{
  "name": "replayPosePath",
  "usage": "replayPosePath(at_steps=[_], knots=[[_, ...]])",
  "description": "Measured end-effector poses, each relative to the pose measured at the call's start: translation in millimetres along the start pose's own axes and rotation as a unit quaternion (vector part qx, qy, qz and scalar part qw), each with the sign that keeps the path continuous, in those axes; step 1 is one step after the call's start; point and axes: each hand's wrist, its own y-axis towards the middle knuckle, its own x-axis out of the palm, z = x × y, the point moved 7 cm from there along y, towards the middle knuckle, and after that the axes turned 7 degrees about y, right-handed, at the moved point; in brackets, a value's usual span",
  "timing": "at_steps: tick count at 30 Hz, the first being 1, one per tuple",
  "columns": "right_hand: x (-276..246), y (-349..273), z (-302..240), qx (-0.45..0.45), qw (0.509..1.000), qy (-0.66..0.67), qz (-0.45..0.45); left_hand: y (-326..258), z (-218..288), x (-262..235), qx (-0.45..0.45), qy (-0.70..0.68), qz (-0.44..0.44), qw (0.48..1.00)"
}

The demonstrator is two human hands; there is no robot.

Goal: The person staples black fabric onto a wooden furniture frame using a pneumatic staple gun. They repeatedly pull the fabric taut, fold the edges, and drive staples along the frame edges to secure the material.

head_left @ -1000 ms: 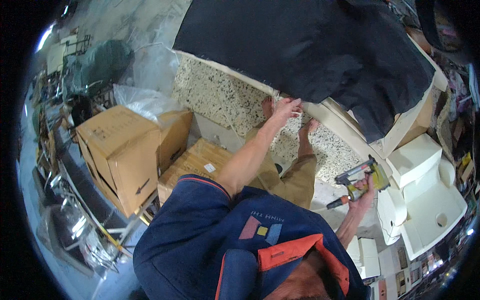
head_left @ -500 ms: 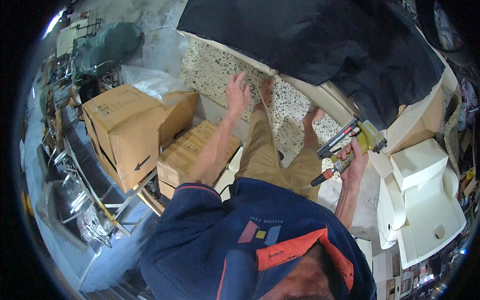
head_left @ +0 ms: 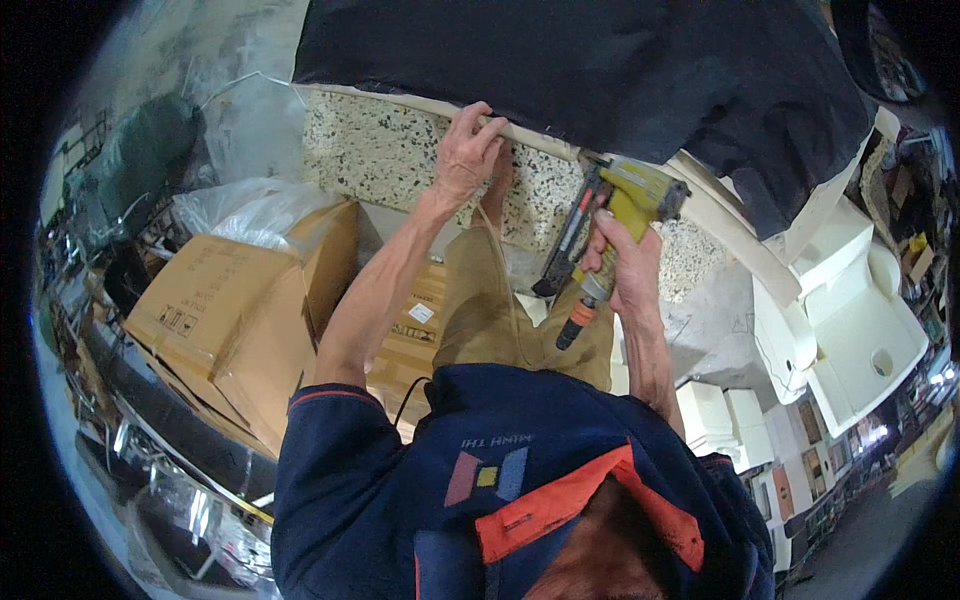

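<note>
My right hand (head_left: 627, 262) is wrapped round the handle of an olive-green staple gun (head_left: 637, 192) with a black magazine and an orange fitting at its tail. The gun's nose is up against the beige edge strip (head_left: 540, 141) of a large piece covered in black fabric (head_left: 590, 75). To the left along that same edge, my left hand (head_left: 468, 155) has its fingers bent over the border of the fabric, gripping it. Its thumb side is partly hidden.
Cardboard boxes (head_left: 220, 330) stand at my left, with clear plastic wrap (head_left: 240, 215) on top. White moulded seat-like parts (head_left: 860, 320) lie at the right. A speckled stone slab (head_left: 370, 150) is under the covered piece, by my feet.
My left hand has moved up onto the fabric's edge and closed on it. My right hand has brought the staple gun leftward and up to the edge. The view has shifted.
</note>
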Motion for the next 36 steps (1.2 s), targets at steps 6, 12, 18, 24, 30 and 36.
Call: replayPosePath(at_steps=[6,12,18,24,30,36], knots=[[56,8,24,-0.017,0.998,-0.062,0.016,-9,-14,-30,-0.072,-0.081,0.065,0.992],[50,2,0,-0.062,0.991,-0.098,0.070,-57,-2,6,-0.139,-0.236,-0.167,0.947],[-7,-32,-60,-0.118,0.964,-0.170,0.167,-72,48,21,-0.042,-0.228,-0.297,0.926],[-45,-70,-77,-0.120,0.958,-0.167,0.201,-6,46,-21,0.049,0.000,-0.082,0.995],[-31,-66,-53,-0.121,0.966,-0.125,0.190,23,21,1,0.087,0.114,-0.194,0.971],[11,-19,-14,-0.109,0.984,-0.089,0.109,28,24,-12,0.118,0.142,-0.185,0.965]])
